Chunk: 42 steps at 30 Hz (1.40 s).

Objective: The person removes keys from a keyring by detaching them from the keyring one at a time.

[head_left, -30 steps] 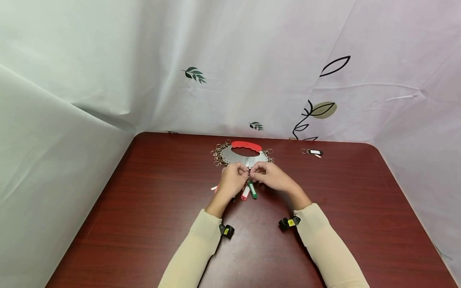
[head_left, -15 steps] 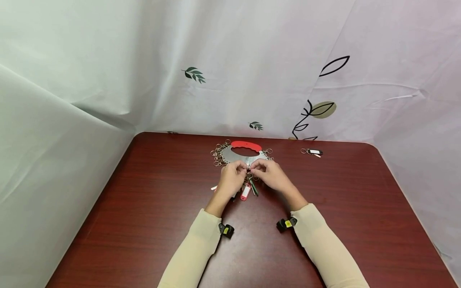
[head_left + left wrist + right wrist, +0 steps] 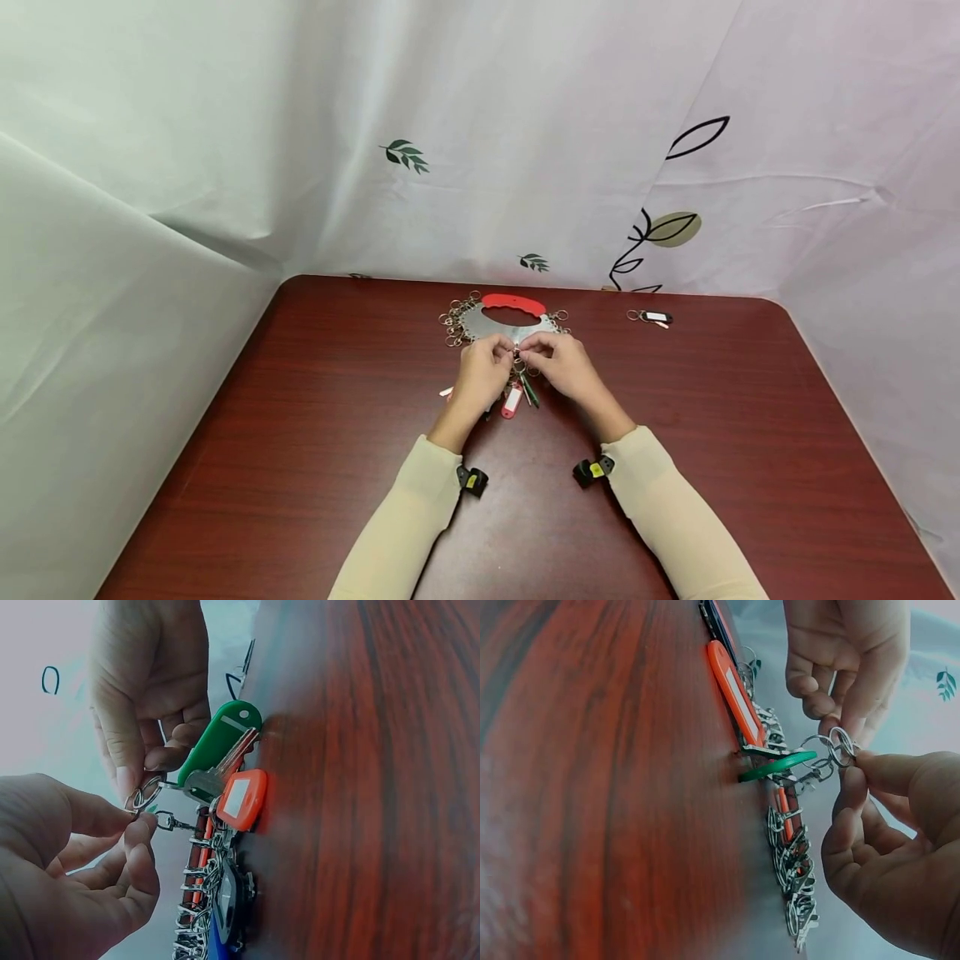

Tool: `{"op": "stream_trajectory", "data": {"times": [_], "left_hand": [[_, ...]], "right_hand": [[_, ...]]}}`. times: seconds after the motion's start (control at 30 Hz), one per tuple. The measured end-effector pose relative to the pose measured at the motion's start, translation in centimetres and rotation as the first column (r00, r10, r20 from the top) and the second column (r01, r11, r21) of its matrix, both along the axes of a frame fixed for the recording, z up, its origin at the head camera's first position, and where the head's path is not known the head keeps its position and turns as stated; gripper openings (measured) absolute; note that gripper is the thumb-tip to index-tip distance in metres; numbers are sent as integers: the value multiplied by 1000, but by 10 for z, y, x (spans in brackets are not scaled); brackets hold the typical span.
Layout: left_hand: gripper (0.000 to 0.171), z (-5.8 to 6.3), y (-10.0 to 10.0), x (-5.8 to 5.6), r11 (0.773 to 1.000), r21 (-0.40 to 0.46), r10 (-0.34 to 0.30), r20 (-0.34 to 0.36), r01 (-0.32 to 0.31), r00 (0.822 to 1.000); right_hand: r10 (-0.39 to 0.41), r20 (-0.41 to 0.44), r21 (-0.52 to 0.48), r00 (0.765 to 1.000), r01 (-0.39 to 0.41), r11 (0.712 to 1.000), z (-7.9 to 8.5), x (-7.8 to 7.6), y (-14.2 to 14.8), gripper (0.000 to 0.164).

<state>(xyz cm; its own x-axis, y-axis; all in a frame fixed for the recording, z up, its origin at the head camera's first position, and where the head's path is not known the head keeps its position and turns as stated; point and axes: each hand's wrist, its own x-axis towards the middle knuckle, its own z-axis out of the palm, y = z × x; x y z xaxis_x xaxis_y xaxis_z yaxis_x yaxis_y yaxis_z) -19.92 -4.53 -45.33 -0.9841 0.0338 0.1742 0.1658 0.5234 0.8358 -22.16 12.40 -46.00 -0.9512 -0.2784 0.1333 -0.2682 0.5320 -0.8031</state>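
In the head view my left hand (image 3: 485, 367) and right hand (image 3: 558, 360) meet over the front edge of a curved metal key holder (image 3: 491, 327) with a red handle (image 3: 513, 303). Between thumb and fingers, both hands pinch a split key ring (image 3: 833, 742). A green key tag (image 3: 214, 746) and a silver key (image 3: 217, 774) hang from the rings there. Just below, a small swivel clasp (image 3: 178, 823) shows beside the left fingertips. A red key tag (image 3: 244, 799) with a white label lies next to the green one. The fingertips partly hide the ring.
Many clasps with rings (image 3: 452, 319) line the holder's edge. Toward the back right of the brown table (image 3: 337, 467) lies a black key tag (image 3: 657, 317) with a key and ring. White patterned cloth (image 3: 480, 125) hangs behind and beside the table.
My right hand has shifted slightly left and away from me, closer to the left hand. The green tag has turned edge-on. The left hand has barely moved.
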Motion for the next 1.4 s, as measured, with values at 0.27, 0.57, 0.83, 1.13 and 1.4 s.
{"op": "stream_trajectory", "data": {"times": [0.27,0.57,0.83,1.13,1.4], "left_hand": [[6,2,0,1,999,-37,18,-56,-20,998],[9,1,1,1,994,-108,11,-116,-23,993],[11,2,2,2,990,-141,9,-136,-28,991],[12,0,3,3,985,-172,6,-112,-25,994],[12,0,1,2,983,-183,10,-100,-28,995]], "right_hand": [[8,50,-52,999,-5,999,1,1,-4,11],[-18,75,-41,997,22,999,0,-2,-6,17],[17,108,-90,994,-7,996,1,-3,-7,19],[33,165,-126,986,-12,992,1,1,-6,20],[24,212,-167,977,11,986,0,2,-6,18]]}}
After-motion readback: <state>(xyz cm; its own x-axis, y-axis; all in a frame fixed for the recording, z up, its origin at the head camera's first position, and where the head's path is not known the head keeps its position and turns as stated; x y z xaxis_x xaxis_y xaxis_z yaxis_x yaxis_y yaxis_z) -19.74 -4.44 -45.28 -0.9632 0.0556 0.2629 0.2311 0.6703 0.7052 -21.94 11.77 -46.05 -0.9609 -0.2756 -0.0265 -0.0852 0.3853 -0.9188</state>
